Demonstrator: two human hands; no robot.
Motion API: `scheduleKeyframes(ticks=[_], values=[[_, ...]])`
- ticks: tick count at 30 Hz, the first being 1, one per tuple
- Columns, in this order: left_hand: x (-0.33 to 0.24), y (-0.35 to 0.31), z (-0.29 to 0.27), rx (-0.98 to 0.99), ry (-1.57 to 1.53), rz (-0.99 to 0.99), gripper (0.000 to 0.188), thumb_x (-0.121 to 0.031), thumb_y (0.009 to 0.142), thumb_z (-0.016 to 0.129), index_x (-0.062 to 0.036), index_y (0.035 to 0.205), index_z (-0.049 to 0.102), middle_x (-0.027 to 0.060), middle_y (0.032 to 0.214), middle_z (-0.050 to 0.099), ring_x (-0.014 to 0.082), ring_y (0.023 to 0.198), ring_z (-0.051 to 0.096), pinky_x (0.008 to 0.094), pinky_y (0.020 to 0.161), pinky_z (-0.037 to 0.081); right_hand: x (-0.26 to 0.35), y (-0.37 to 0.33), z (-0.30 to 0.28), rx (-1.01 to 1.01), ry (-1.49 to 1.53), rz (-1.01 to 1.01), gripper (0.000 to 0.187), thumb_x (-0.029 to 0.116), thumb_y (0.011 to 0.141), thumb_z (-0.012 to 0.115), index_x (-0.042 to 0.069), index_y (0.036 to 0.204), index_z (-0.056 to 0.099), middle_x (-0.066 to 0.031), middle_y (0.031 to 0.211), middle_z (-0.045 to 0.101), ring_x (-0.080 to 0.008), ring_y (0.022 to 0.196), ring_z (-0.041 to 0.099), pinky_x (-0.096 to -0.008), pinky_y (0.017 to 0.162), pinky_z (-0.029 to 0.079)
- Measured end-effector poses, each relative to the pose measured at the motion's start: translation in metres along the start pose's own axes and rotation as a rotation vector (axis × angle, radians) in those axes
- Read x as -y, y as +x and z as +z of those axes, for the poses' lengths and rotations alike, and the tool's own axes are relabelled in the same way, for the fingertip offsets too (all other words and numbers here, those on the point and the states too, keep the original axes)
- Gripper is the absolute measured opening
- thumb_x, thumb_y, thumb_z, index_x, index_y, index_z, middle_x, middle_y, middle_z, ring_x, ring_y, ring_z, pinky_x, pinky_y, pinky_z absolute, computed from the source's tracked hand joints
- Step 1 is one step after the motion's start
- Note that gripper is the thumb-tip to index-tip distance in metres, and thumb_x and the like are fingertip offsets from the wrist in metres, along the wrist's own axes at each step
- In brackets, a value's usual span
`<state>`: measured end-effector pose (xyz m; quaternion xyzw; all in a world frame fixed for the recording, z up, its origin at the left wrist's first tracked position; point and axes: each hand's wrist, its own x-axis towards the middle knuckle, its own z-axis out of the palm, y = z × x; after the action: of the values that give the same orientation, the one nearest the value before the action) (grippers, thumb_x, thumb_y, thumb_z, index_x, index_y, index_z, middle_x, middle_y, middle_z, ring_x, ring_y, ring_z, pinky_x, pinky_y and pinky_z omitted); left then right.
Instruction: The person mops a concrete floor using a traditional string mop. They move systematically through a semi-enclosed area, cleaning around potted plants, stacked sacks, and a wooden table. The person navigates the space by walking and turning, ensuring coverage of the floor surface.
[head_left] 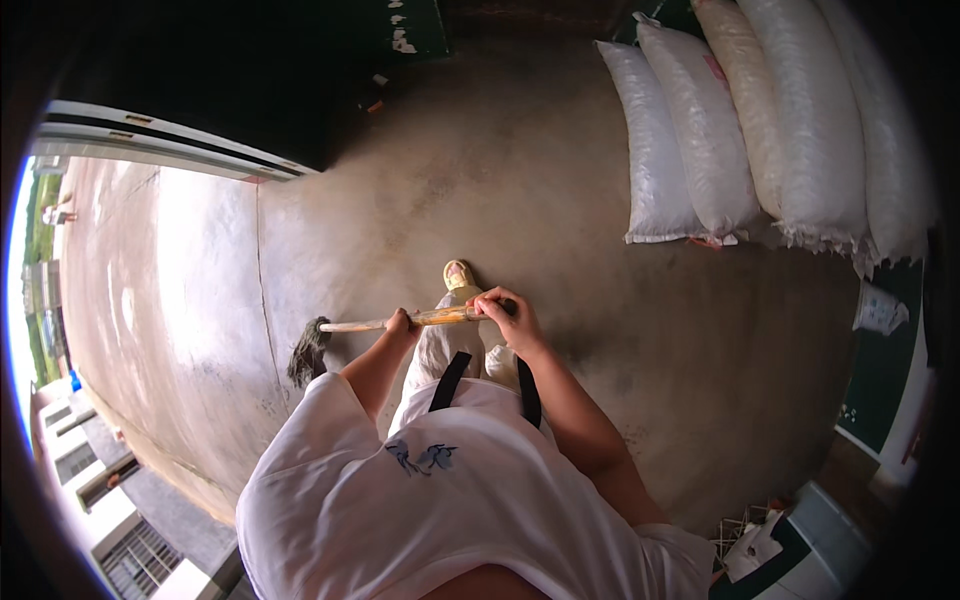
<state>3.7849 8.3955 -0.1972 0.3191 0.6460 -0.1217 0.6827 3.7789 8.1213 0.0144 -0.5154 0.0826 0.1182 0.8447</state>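
Note:
A mop with a pale wooden handle lies across in front of my body. Its dark, stringy head hangs at the left end, over the concrete floor. My left hand grips the middle of the handle. Closed round the other end, near its dark tip, is my right hand. One foot in a yellow slipper shows just beyond the handle.
Several stuffed white sacks lean in a row at the far right. A wide doorway opens to bright ground on the left, beside a sliding door track. Crates or boxes stand at the near right.

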Motion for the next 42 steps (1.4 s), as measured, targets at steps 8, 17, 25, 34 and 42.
scheduleKeyframes(ticks=[8, 17, 25, 34, 42], values=[[0.18, -0.125, 0.1, 0.467, 0.485, -0.224, 0.014, -0.015, 0.087, 0.043, -0.0019, 0.093, 0.044, 0.0136, 0.083, 0.054, 0.0258, 0.075, 0.057, 0.0375, 0.076, 0.051, 0.088, -0.177, -0.066, -0.451, -0.249, -0.419, 0.01, 0.003, 0.086, 0.05, -0.003, 0.079, 0.053, -0.0078, 0.075, 0.056, -0.0143, 0.074, 0.054, -0.0367, 0.09, 0.043], [0.312, -0.206, 0.178, 0.757, 0.875, -0.254, 0.024, -0.023, 0.088, 0.049, 0.001, 0.084, 0.046, 0.0129, 0.068, 0.052, 0.0273, 0.069, 0.057, 0.0389, 0.066, 0.052, 0.086, -0.279, -0.063, -0.944, -0.362, -0.623, 0.012, 0.001, 0.084, 0.048, 0.001, 0.072, 0.046, -0.0072, 0.077, 0.053, -0.0181, 0.078, 0.053, -0.0402, 0.093, 0.04], [0.376, -0.187, 0.183, 0.86, 1.133, -0.374, 0.024, -0.024, 0.088, 0.049, -0.0006, 0.092, 0.043, 0.0113, 0.07, 0.05, 0.0267, 0.063, 0.057, 0.0407, 0.056, 0.053, 0.045, -0.273, -0.031, -1.209, -0.51, -0.669, 0.009, 0.0, 0.082, 0.049, 0.0, 0.074, 0.046, -0.0088, 0.079, 0.053, -0.0229, 0.083, 0.053, -0.0391, 0.084, 0.043], [0.267, -0.197, 0.075, 0.842, 0.823, -0.465, 0.028, -0.024, 0.09, 0.05, 0.0019, 0.095, 0.043, 0.0146, 0.078, 0.051, 0.0307, 0.074, 0.06, 0.0416, 0.064, 0.055, 0.041, -0.288, 0.05, -1.03, -0.65, -0.87, 0.016, 0.004, 0.075, 0.04, 0.002, 0.058, 0.041, -0.0082, 0.054, 0.045, -0.0217, 0.055, 0.05, -0.0421, 0.067, 0.049], [0.088, -0.129, -0.094, 0.758, 0.722, -0.544, 0.029, -0.031, 0.092, 0.044, -0.0026, 0.099, 0.047, 0.011, 0.092, 0.056, 0.0261, 0.077, 0.06, 0.0347, 0.059, 0.055, -0.008, -0.257, 0.208, -0.796, -0.265, -0.787, 0.019, 0.012, 0.074, 0.038, 0.007, 0.056, 0.033, -0.0065, 0.049, 0.037, -0.018, 0.048, 0.039, -0.0377, 0.059, 0.045]])
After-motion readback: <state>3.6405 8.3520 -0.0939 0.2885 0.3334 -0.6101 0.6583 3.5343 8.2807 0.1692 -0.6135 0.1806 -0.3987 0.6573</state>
